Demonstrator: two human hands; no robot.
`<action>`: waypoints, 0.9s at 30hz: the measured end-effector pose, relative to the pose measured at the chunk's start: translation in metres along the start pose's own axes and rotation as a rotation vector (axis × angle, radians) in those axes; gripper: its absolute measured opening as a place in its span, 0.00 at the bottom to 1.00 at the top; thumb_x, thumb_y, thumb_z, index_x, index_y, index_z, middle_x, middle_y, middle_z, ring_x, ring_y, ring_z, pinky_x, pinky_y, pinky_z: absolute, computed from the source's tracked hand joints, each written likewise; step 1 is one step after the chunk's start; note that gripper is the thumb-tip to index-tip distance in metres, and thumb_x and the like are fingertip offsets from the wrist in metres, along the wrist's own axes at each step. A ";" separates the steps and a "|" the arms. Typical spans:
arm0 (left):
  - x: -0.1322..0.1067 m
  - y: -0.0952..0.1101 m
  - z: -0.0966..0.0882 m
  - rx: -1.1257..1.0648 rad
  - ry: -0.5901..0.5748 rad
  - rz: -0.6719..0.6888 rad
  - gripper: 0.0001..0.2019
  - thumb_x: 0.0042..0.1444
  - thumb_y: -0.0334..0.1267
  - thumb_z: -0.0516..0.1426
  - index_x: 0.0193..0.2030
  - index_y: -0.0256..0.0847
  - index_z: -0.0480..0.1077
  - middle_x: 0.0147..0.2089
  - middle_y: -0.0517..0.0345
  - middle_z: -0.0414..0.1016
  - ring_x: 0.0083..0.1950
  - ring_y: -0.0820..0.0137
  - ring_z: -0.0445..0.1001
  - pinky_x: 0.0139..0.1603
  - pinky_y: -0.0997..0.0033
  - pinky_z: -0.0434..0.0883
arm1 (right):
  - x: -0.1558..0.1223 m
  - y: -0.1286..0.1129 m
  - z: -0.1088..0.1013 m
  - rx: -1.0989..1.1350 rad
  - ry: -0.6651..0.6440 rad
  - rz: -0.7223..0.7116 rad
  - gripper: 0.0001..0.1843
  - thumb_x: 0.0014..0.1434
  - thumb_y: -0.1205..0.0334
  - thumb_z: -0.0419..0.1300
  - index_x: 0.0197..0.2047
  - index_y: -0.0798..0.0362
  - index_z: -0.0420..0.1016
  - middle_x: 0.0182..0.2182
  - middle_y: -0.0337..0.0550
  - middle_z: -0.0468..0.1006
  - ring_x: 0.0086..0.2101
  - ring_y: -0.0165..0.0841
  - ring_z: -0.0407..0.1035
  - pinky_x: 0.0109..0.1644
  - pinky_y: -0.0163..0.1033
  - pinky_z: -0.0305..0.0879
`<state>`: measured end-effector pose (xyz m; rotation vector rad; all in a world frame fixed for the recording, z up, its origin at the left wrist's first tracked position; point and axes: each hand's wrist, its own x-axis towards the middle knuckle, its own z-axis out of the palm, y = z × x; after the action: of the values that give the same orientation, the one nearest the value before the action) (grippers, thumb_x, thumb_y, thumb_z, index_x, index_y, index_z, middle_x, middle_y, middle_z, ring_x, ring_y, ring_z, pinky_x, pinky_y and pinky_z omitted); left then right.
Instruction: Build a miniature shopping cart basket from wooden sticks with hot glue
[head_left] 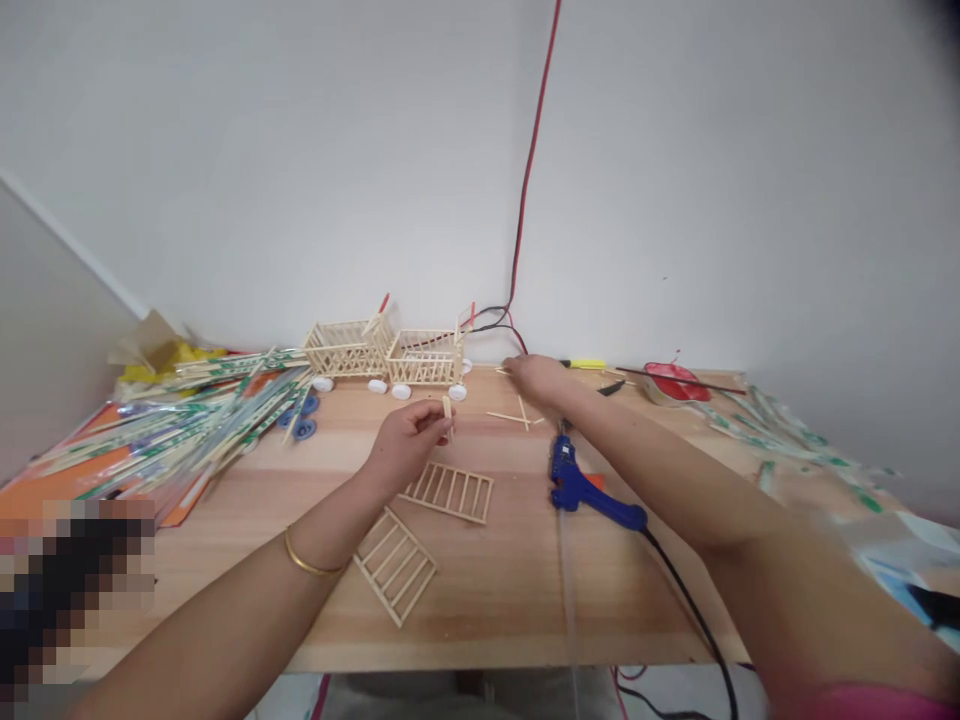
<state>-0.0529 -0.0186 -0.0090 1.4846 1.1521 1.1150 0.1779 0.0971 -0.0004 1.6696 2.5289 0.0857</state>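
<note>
My left hand (pixel 409 440) is raised over the middle of the wooden table (pixel 495 590), fingers pinched on a short wooden stick (pixel 448 410). Just below it lie two flat ladder-like stick frames (pixel 450 491) (pixel 395 565). My right hand (pixel 534 377) reaches to the far edge of the table near the wall, palm down by some loose sticks (pixel 517 414); its fingers are curled and what they touch is hidden. A blue glue gun (pixel 585 488) lies under my right forearm.
Two stick carts with white wheels (pixel 386 355) stand at the back by the wall. A heap of wrapped chopsticks (pixel 187 420) and orange paper covers the left side. Red and black wires (pixel 525 200) run up the wall. A red tape roll (pixel 671 382) and wrappers (pixel 787 435) lie right.
</note>
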 end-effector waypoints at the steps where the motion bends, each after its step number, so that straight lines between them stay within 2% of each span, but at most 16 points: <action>1: 0.001 -0.001 0.000 0.006 0.000 0.007 0.06 0.49 0.38 0.58 0.28 0.37 0.71 0.25 0.62 0.68 0.28 0.75 0.68 0.33 0.75 0.69 | 0.005 -0.003 0.003 -0.002 0.001 0.000 0.15 0.60 0.71 0.50 0.49 0.61 0.70 0.45 0.60 0.75 0.47 0.41 0.69 0.48 0.39 0.61; 4: 0.003 -0.006 -0.001 -0.014 0.012 0.012 0.07 0.49 0.38 0.58 0.29 0.37 0.71 0.27 0.62 0.69 0.28 0.75 0.68 0.33 0.75 0.69 | 0.013 -0.008 0.009 0.014 0.003 0.014 0.15 0.60 0.72 0.48 0.47 0.64 0.71 0.46 0.65 0.73 0.47 0.43 0.68 0.48 0.41 0.61; 6: 0.003 -0.009 -0.001 -0.035 0.021 0.005 0.07 0.49 0.39 0.58 0.29 0.37 0.71 0.27 0.61 0.69 0.29 0.75 0.68 0.33 0.75 0.69 | 0.012 -0.005 0.007 0.050 -0.020 0.013 0.14 0.60 0.69 0.51 0.45 0.64 0.73 0.43 0.65 0.74 0.44 0.43 0.70 0.45 0.40 0.62; 9: 0.003 -0.009 -0.001 -0.028 0.013 0.010 0.07 0.49 0.39 0.59 0.29 0.37 0.71 0.26 0.62 0.68 0.28 0.76 0.67 0.32 0.75 0.68 | 0.004 0.009 -0.005 0.151 -0.096 -0.050 0.09 0.55 0.64 0.58 0.36 0.58 0.77 0.33 0.51 0.78 0.36 0.37 0.71 0.38 0.35 0.61; 11: 0.002 -0.007 -0.001 -0.024 0.006 0.015 0.06 0.50 0.38 0.59 0.29 0.37 0.71 0.26 0.63 0.68 0.29 0.76 0.67 0.33 0.76 0.67 | -0.006 0.021 -0.016 0.237 -0.123 -0.087 0.08 0.54 0.60 0.60 0.33 0.55 0.77 0.27 0.41 0.77 0.30 0.32 0.69 0.34 0.32 0.59; 13: 0.001 -0.005 0.000 -0.022 0.004 0.015 0.06 0.49 0.38 0.59 0.29 0.37 0.71 0.25 0.63 0.68 0.29 0.76 0.67 0.32 0.76 0.67 | -0.019 0.030 -0.027 0.304 -0.082 -0.081 0.13 0.57 0.56 0.55 0.35 0.55 0.77 0.26 0.38 0.75 0.28 0.29 0.67 0.32 0.31 0.58; 15: 0.000 -0.003 0.000 -0.021 0.006 0.010 0.07 0.48 0.38 0.60 0.28 0.37 0.70 0.25 0.63 0.68 0.28 0.76 0.67 0.32 0.76 0.66 | -0.035 0.031 -0.035 0.383 0.022 -0.045 0.19 0.61 0.53 0.49 0.39 0.56 0.76 0.27 0.39 0.74 0.28 0.28 0.65 0.31 0.32 0.57; 16: 0.000 -0.002 0.001 -0.022 0.001 0.006 0.07 0.47 0.38 0.61 0.27 0.37 0.70 0.24 0.64 0.68 0.28 0.76 0.67 0.32 0.76 0.65 | -0.043 0.027 -0.038 0.439 0.085 -0.029 0.21 0.62 0.52 0.47 0.40 0.57 0.75 0.28 0.40 0.74 0.28 0.28 0.64 0.31 0.32 0.57; 17: -0.001 -0.001 0.002 -0.023 -0.007 0.002 0.07 0.47 0.38 0.61 0.27 0.37 0.70 0.24 0.64 0.68 0.28 0.76 0.67 0.32 0.76 0.65 | -0.052 0.020 -0.040 0.578 0.172 -0.012 0.20 0.61 0.51 0.49 0.39 0.57 0.75 0.27 0.40 0.73 0.28 0.28 0.64 0.31 0.33 0.58; 19: -0.003 0.000 0.004 -0.021 -0.027 -0.009 0.07 0.46 0.38 0.61 0.27 0.36 0.70 0.24 0.63 0.69 0.28 0.76 0.67 0.32 0.76 0.64 | -0.066 -0.003 -0.039 0.832 0.253 -0.055 0.16 0.57 0.52 0.55 0.37 0.56 0.75 0.29 0.41 0.75 0.29 0.29 0.65 0.33 0.33 0.60; 24: -0.009 0.003 0.008 0.027 -0.059 0.002 0.08 0.46 0.40 0.62 0.28 0.37 0.72 0.26 0.63 0.71 0.28 0.75 0.68 0.31 0.76 0.64 | -0.084 -0.070 -0.021 1.221 0.202 -0.198 0.14 0.51 0.56 0.62 0.39 0.55 0.75 0.31 0.41 0.76 0.31 0.29 0.69 0.37 0.35 0.65; 27: -0.011 0.004 0.009 0.133 -0.059 0.036 0.09 0.47 0.41 0.61 0.28 0.37 0.73 0.26 0.62 0.73 0.28 0.74 0.69 0.32 0.75 0.65 | -0.084 -0.089 -0.012 1.256 0.225 -0.248 0.10 0.51 0.60 0.63 0.36 0.55 0.75 0.28 0.39 0.75 0.30 0.28 0.68 0.35 0.33 0.64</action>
<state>-0.0455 -0.0309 -0.0083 1.6358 1.1818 1.0283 0.1276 -0.0148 0.0074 1.5436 3.1178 -1.7214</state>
